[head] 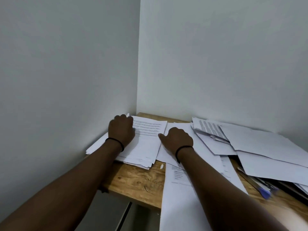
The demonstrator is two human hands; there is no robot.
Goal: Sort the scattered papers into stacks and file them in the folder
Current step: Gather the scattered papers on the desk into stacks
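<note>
Neatly gathered against the corner wall: stack of printed papers point(143, 144) on wooden desk point(136, 180), left hand point(121, 129) curled over its far edge, right hand point(177, 140) knuckled beside it, fingers tucked, grip unclear. Further right, loose sheets point(260, 147) heaped over dark folder point(290, 187), blue-capped pen point(265, 192) alongside.

Papers across your corner table

Your stack of printed white sheets point(146, 144) sits mid-frame on the wooden table point(138, 180), by the wall corner. At right lies a loose heap of white papers point(260, 147), overlapping a dark folder point(290, 189) at lower right.
</note>
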